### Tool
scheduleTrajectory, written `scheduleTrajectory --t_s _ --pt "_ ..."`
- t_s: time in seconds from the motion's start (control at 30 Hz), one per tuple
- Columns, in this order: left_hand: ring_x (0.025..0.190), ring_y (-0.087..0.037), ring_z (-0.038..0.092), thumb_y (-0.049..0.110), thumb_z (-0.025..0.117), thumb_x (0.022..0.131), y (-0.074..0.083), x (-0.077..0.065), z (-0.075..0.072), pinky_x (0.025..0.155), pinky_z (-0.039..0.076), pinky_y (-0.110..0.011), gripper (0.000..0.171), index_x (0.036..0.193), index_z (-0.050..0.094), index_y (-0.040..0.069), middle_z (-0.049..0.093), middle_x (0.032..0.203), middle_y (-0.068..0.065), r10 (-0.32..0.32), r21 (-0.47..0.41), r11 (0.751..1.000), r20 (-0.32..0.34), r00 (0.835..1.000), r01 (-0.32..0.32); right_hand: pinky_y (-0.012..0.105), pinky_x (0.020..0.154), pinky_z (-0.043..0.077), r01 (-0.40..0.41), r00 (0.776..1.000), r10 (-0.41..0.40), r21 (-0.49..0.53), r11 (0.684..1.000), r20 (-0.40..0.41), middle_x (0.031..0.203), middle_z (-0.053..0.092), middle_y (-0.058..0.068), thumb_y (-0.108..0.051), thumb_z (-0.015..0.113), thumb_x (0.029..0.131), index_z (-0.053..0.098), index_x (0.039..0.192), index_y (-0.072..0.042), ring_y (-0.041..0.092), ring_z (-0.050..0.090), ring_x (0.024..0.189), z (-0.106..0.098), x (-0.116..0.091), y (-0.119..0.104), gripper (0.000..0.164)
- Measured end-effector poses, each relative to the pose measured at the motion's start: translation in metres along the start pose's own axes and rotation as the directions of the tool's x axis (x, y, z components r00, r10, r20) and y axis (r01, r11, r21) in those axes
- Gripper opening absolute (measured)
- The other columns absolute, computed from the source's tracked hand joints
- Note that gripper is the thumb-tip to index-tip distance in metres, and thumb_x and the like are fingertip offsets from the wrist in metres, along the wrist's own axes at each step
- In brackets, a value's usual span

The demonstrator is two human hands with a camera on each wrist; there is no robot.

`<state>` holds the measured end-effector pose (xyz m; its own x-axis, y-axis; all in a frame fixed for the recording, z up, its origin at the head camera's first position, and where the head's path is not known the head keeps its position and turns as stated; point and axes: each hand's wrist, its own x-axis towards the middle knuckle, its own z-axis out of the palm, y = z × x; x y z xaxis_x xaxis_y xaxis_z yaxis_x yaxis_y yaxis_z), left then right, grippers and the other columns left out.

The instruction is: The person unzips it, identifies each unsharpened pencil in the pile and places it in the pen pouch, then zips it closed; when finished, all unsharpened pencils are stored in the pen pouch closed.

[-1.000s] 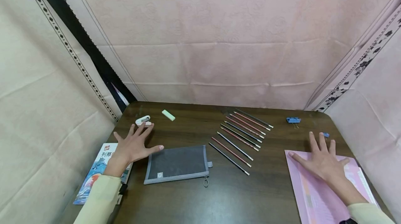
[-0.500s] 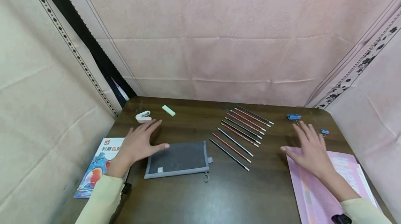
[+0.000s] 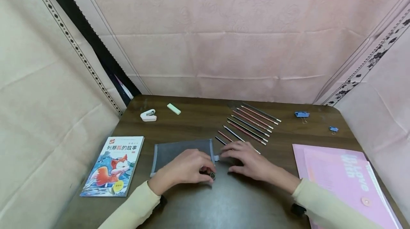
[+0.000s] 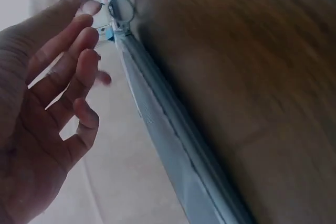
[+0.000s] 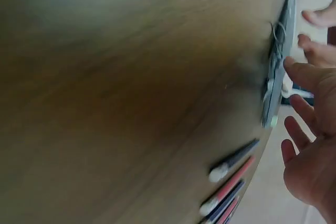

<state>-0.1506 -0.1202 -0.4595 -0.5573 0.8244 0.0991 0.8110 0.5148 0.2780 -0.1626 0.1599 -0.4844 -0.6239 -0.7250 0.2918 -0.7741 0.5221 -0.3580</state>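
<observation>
A dark grey mesh zip pouch (image 3: 182,146) with a lighter trim lies flat at mid-table. My left hand (image 3: 187,168) is over its near right corner, beside the zipper's metal ring (image 4: 121,9). In the left wrist view the loosely bent fingers (image 4: 86,69) appear apart from the ring. My right hand (image 3: 248,161) hovers by the pouch's right edge with relaxed fingers, hiding part of the nearest pencils. Several pencils (image 3: 250,126) lie in a slanted row behind it; white-tipped ends show in the right wrist view.
A picture book (image 3: 112,166) lies at the left, with a white stapler-like item (image 3: 148,116) and a pale green eraser (image 3: 174,108) behind. Blue binder clips (image 3: 301,114) sit at the back right. Pink folders (image 3: 339,175) lie at the right. Cloth walls surround the table.
Both hands have moved inward to the pouch: the left from beside the book and stapler-like item, the right from above the pink folders. The pouch has shifted slightly or tilted in view.
</observation>
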Motion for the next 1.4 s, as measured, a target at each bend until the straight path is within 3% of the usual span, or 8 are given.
scheduleTrajectory --t_s 0.23,0.47,0.63,0.8,0.9,1.0,1.17,1.4 --pt "0.06 0.003 0.044 0.052 0.074 0.077 0.005 0.01 0.016 0.053 0.036 -0.017 0.016 0.079 0.069 0.037 0.056 0.069 0.019 -0.013 0.121 0.993 0.084 0.996 0.003 0.052 0.102 0.04 0.08 0.991 -0.076 -0.027 0.996 0.112 0.135 0.056 -0.009 -0.032 0.076 0.082 0.06 0.12 -0.04 0.015 0.047 0.128 0.023 0.032 -0.014 0.043" --pt "0.065 0.006 0.052 0.048 0.074 0.079 0.006 0.008 0.02 0.065 0.047 -0.021 0.011 0.083 0.073 0.038 0.065 0.077 0.024 0.004 0.133 0.991 0.125 0.992 -0.02 0.044 0.099 0.04 0.061 0.983 -0.055 -0.026 0.998 0.172 0.129 0.06 -0.013 -0.036 0.074 0.083 0.066 0.113 -0.038 0.011 0.049 0.128 0.027 0.037 -0.011 0.031" --pt "0.061 0.005 0.05 0.044 0.074 0.081 0.007 0.008 0.019 0.066 0.046 -0.021 0.01 0.075 0.069 0.038 0.06 0.07 0.026 0.001 0.168 0.986 0.109 0.994 -0.019 0.044 0.101 0.04 0.043 0.982 -0.029 -0.074 0.996 0.184 0.128 0.061 -0.014 -0.044 0.075 0.079 0.067 0.111 -0.038 0.011 0.05 0.127 0.029 0.038 -0.013 0.033" --pt "0.058 0.01 0.048 0.036 0.074 0.083 0.005 0.006 0.013 0.059 0.043 -0.013 0.009 0.075 0.069 0.037 0.057 0.065 0.028 -0.047 0.02 0.999 0.053 0.998 0.046 0.053 0.102 0.036 0.037 0.99 -0.021 -0.107 0.994 0.141 0.12 0.064 -0.019 -0.05 0.073 0.079 0.069 0.104 -0.043 0.01 0.052 0.122 0.032 0.038 -0.015 0.026" --pt "0.059 0.014 0.051 0.034 0.074 0.083 0.003 0.002 0.006 0.057 0.044 -0.009 0.009 0.076 0.07 0.036 0.059 0.066 0.028 -0.119 -0.132 0.984 0.005 0.993 0.118 0.061 0.103 0.032 0.056 0.994 -0.047 -0.089 0.994 0.098 0.113 0.067 -0.022 -0.046 0.07 0.084 0.07 0.102 -0.045 0.01 0.055 0.119 0.028 0.038 -0.017 0.019" --pt "0.061 0.012 0.055 0.032 0.074 0.083 0.004 -0.005 -0.004 0.058 0.048 -0.01 0.008 0.077 0.07 0.036 0.062 0.068 0.026 -0.206 -0.276 0.942 -0.037 0.978 0.189 0.058 0.105 0.034 0.111 0.994 -0.109 -0.07 0.991 0.027 0.107 0.069 -0.023 -0.04 0.067 0.088 0.071 0.104 -0.04 0.005 0.059 0.112 0.023 0.04 -0.019 0.016" --pt "0.065 0.0 0.06 0.037 0.072 0.084 0.008 -0.018 -0.031 0.059 0.052 -0.019 0.005 0.081 0.069 0.038 0.064 0.071 0.022 -0.358 -0.42 0.859 -0.087 0.93 0.292 0.031 0.095 0.048 0.211 0.96 -0.222 -0.077 0.974 -0.169 0.099 0.071 -0.021 -0.032 0.067 0.09 0.073 0.102 -0.029 -0.005 0.063 0.096 0.012 0.045 -0.027 0.014" --pt "0.065 -0.007 0.056 0.041 0.073 0.083 0.014 -0.034 -0.066 0.053 0.046 -0.022 0.005 0.083 0.068 0.042 0.064 0.072 0.021 -0.481 -0.424 0.823 -0.168 0.86 0.378 0.028 0.086 0.052 0.29 0.882 -0.303 -0.09 0.953 -0.362 0.094 0.073 -0.015 -0.021 0.074 0.084 0.074 0.099 -0.022 -0.004 0.065 0.089 -0.008 0.053 -0.039 0.015"
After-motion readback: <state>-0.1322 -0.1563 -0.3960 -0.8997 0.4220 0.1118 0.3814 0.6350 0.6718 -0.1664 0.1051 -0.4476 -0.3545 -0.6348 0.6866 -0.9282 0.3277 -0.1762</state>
